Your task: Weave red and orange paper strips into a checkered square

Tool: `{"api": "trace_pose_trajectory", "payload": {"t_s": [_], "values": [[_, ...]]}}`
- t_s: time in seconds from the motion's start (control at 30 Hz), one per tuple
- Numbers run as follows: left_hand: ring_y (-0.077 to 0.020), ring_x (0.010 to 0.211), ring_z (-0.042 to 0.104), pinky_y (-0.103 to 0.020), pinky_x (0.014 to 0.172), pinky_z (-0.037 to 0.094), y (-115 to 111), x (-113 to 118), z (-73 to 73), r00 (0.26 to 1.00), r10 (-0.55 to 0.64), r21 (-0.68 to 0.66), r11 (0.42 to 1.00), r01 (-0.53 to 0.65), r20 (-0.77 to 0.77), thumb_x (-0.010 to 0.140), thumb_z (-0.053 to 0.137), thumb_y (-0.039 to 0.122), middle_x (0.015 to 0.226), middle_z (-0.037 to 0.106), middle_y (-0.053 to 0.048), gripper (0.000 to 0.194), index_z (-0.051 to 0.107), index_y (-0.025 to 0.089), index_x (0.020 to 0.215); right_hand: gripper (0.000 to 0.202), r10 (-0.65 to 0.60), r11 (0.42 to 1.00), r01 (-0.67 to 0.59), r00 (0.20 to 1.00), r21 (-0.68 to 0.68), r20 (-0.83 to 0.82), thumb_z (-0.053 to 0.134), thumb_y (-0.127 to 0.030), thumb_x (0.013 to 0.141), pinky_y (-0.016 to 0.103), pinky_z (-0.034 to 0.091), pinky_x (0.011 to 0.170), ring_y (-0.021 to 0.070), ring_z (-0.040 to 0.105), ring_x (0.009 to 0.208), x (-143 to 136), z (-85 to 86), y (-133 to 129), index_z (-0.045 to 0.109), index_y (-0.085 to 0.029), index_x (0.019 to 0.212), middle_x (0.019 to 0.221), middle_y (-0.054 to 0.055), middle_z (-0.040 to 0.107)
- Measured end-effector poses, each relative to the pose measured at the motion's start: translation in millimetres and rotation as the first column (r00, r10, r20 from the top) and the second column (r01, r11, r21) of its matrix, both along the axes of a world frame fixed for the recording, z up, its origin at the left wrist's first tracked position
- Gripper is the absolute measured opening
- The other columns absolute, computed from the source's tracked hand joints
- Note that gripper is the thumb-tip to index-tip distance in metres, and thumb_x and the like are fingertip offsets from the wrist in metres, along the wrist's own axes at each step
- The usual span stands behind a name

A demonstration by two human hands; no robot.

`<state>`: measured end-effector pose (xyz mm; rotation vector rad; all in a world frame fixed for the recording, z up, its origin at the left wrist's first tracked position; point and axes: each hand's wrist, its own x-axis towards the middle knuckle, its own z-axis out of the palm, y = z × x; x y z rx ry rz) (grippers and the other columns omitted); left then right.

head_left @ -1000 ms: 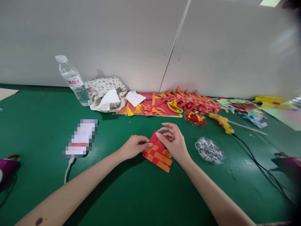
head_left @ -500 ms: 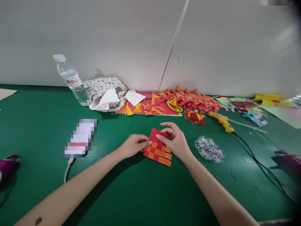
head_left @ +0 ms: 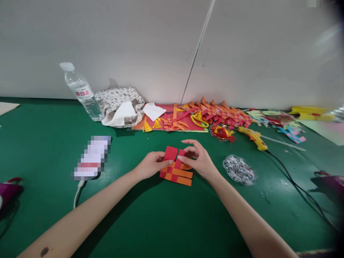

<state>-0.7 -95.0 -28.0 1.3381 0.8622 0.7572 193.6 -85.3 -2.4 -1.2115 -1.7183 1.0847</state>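
Observation:
A red and orange woven paper piece (head_left: pixel 174 177) is held up over the green table, its orange strips pointing right. My left hand (head_left: pixel 152 165) pinches its left edge, thumb on top. On the other side, my right hand (head_left: pixel 197 159) holds a red strip of the same piece between thumb and fingers, with the index finger raised. A narrow gap shows between that strip and the red square part at the top.
Behind are a water bottle (head_left: pixel 83 93), a patterned tissue pouch (head_left: pixel 118 98) and finished woven paper pieces (head_left: pixel 223 113). A yellow glue gun (head_left: pixel 254 138) with a cord and a dish of googly eyes (head_left: pixel 239 170) lie right, a charging phone (head_left: pixel 92 157) left.
The woven piece has shifted slightly left and turned more upright. The red strip at its right now stands apart from the red square part.

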Motion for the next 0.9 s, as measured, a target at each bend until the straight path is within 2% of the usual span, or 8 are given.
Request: {"api": "trace_pose_trajectory", "payload": {"t_s": [0.07,0.27,0.6,0.67,0.77,0.83,0.9], "values": [[-0.0184,0.085,0.063,-0.027,0.074,0.047,0.4,0.3,0.0,0.999,-0.008,-0.018,1.000,0.008,0.031,0.078,0.061,0.036,0.094,0.069,-0.006,0.031,0.065,0.015,0.101,0.044,0.008,0.999,-0.008,1.000,0.035,-0.004,0.070,-0.031,0.068,0.030,0.051,0.064,0.0152,0.061,0.066,0.5,1.1,0.0,0.050,-0.022,0.106,0.070,-0.003,0.061],[-0.0181,0.085,0.063,-0.028,0.075,0.048,-0.4,0.0,-0.3,1.000,-0.017,-0.013,1.000,0.017,0.022,0.078,0.062,0.035,0.096,0.069,-0.006,0.033,0.064,0.015,0.104,0.036,-0.045,0.992,0.046,0.999,0.115,-0.018,0.069,-0.029,0.071,0.032,0.052,0.069,0.0159,0.062,0.069,-5.0,-0.7,-4.5,0.052,-0.024,0.103,0.073,-0.002,0.062],[-0.0173,0.078,0.062,-0.027,0.069,0.047,-2.4,-0.6,1.7,0.991,0.040,0.043,0.998,-0.034,-0.129,0.073,0.065,0.040,0.089,0.070,-0.005,0.033,0.068,0.015,0.094,0.035,-0.068,0.989,0.070,0.997,0.129,-0.022,0.067,-0.031,0.074,0.031,0.052,0.068,0.0157,0.062,0.068,-13.3,-9.7,-9.0,0.051,-0.024,0.104,0.074,-0.001,0.062],[-0.0174,0.078,0.062,-0.027,0.070,0.047,-2.3,-0.7,1.0,0.989,0.058,0.038,0.998,-0.053,-0.134,0.072,0.066,0.041,0.088,0.070,-0.004,0.035,0.068,0.015,0.096,0.036,-0.048,0.991,0.050,0.999,0.125,-0.019,0.067,-0.031,0.074,0.032,0.052,0.072,0.0162,0.063,0.073,-13.0,-8.3,-9.1,0.051,-0.024,0.105,0.079,0.000,0.064],[-0.0177,0.079,0.062,-0.027,0.072,0.047,-1.4,-1.3,0.1,0.991,0.100,0.019,0.995,-0.098,-0.092,0.071,0.067,0.042,0.090,0.069,-0.004,0.036,0.068,0.015,0.095,0.035,0.052,0.994,-0.054,0.998,0.091,0.030,0.066,-0.032,0.075,0.033,0.050,0.077,0.0173,0.064,0.082,-8.4,-3.6,-6.7,0.050,-0.024,0.106,0.088,0.002,0.066],[-0.0181,0.080,0.062,-0.028,0.071,0.048,-0.8,-1.7,0.3,0.987,0.144,-0.006,0.989,-0.145,-0.069,0.071,0.067,0.042,0.090,0.069,-0.005,0.035,0.068,0.014,0.091,0.035,0.110,0.992,-0.115,0.991,0.057,0.079,0.065,-0.033,0.076,0.032,0.050,0.073,0.0170,0.064,0.079,-4.4,-1.1,-4.5,0.050,-0.024,0.107,0.085,0.002,0.066],[-0.0185,0.079,0.063,-0.029,0.071,0.048,-0.3,-2.0,0.8,0.980,0.188,-0.026,0.981,-0.190,-0.063,0.070,0.068,0.042,0.089,0.069,-0.006,0.034,0.067,0.013,0.088,0.037,0.115,0.992,-0.120,0.988,0.040,0.107,0.065,-0.032,0.076,0.029,0.049,0.066,0.0159,0.063,0.072,-1.7,-0.2,-2.9,0.050,-0.024,0.108,0.078,0.000,0.065]]}}
